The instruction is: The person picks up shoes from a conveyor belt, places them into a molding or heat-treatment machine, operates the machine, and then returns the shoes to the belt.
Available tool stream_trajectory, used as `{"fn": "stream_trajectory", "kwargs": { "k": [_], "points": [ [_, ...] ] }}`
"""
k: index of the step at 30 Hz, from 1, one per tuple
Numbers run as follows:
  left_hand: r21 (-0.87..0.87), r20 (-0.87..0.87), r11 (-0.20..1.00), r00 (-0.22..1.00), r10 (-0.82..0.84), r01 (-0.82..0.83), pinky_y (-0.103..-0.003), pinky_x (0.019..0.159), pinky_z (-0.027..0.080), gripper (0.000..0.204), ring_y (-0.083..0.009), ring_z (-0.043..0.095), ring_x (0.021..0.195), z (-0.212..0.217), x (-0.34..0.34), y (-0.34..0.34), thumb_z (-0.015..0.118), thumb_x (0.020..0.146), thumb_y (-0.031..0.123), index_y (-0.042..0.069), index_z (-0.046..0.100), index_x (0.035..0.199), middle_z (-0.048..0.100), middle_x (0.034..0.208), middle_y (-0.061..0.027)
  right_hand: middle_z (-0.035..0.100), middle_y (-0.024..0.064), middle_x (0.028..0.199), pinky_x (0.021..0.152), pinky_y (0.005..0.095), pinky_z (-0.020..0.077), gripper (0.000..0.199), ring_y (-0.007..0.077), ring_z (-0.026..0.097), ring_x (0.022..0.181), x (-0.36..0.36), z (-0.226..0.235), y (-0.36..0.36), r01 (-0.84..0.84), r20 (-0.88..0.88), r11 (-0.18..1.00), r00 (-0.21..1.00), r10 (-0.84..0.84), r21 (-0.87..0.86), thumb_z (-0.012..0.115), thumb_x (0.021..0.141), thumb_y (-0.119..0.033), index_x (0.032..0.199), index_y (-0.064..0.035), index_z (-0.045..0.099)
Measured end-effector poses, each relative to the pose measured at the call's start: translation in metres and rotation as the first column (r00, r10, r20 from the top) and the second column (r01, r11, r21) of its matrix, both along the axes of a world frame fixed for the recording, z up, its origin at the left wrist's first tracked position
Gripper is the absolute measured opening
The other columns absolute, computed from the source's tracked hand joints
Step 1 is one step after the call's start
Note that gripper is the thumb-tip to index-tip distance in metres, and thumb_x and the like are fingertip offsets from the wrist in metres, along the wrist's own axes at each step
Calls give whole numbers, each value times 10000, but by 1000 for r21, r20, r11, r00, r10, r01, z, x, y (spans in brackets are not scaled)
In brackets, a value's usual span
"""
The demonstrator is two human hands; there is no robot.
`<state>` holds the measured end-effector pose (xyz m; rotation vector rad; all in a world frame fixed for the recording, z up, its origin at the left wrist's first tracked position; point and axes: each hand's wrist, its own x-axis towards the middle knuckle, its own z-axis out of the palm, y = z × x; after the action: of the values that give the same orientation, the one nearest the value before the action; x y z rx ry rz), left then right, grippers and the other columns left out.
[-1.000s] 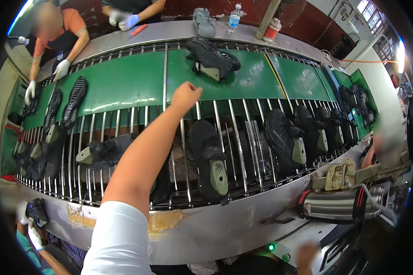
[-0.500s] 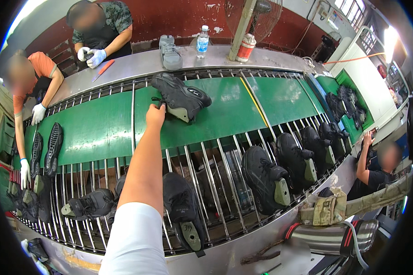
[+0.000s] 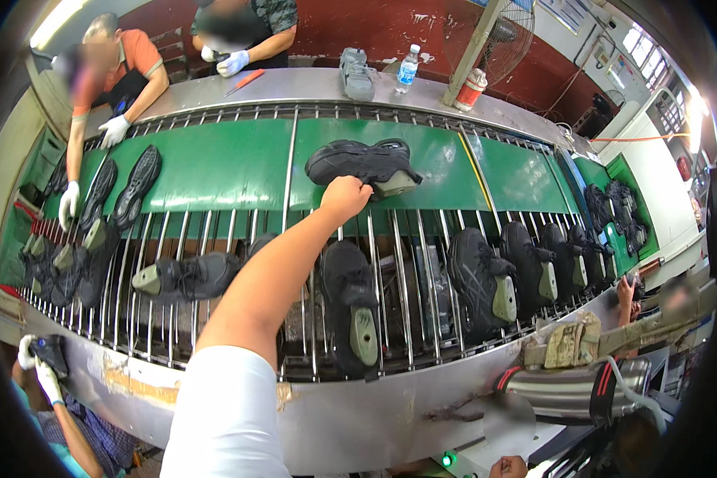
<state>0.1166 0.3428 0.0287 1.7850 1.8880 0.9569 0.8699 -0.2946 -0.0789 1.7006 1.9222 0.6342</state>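
My left hand [image 3: 346, 197] reaches out over the green belt [image 3: 239, 159], its fingers closed on a black sneaker [image 3: 354, 163]. The sneaker lies tipped on its side, its dark sole turned to the far side, with an olive-green shoe last [image 3: 397, 184] showing in its opening. My fingers hide the exact spot they grip. Nearer than the belt, another black sneaker [image 3: 346, 275] with a last rests on the metal rods, right of my forearm. Left of the forearm a further black sneaker [image 3: 203, 275] lies sideways. My right hand is out of the picture.
Several black shoes [image 3: 474, 275] stand along the rods at right. Black soles [image 3: 138, 187] lie at the belt's left end, by a co-worker's gloved hand [image 3: 69, 203]. A grey shoe [image 3: 358, 76], a water bottle [image 3: 408, 70] and an orange-handled tool [image 3: 245, 82] sit on the far ledge.
The sneaker in my left hand has turned from slanting to lying nearly crosswise, sole now facing away. My view has swung, so the surroundings sit differently in the picture.
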Motion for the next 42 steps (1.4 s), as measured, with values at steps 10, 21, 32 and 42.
{"fn": "stream_trajectory", "kwargs": {
  "k": [10, 21, 32, 42],
  "points": [
    [-16, -30, 962, 962, 272, -272, -494, 734, 489, 382, -438, 617, 746, -31, -14, -109, 520, 781, 308, -42, 652, 701, 614, 733, -280, 546, 106, 710, 591, 409, 396, 131, 307, 539, 660, -251, 179, 149, 96, -740, 968, 663, 112, 233, 631, 664, -46, 792, -37, 604],
    [-469, -131, 794, 919, 371, -388, -436, 907, 482, 532, -367, 610, 1069, -22, -13, -79, 555, 819, 429, -26, 659, 1074, 633, 1139, -227, 545, 80, 664, 605, 405, 404, 174, 295, 537, 632, -258, 178, 148, 5, -573, 922, 784, 237, 388, 627, 657, -43, 832, -37, 627],
    [105, 445, 994, 894, -51, 4, -449, 584, 471, 377, -363, 607, 579, 165, 61, -150, 508, 810, 268, -82, 590, 694, 590, 607, -237, 576, 82, 588, 530, 407, 446, 147, 283, 584, 563, -235, 167, 146, 205, -810, 949, 580, 80, 240, 699, 655, -148, 737, -88, 594],
    [-39, 884, 969, 460, -81, 246, -253, 333, 352, 117, -131, 488, 397, 267, 145, -460, 598, 787, 122, 29, 608, 717, 575, 615, -46, 636, 66, 761, 624, 281, 484, 173, 140, 593, 663, -235, 124, 125, 245, -901, 968, -430, 63, -50, 651, 832, -134, 941, -1, 628]
  ]
}}
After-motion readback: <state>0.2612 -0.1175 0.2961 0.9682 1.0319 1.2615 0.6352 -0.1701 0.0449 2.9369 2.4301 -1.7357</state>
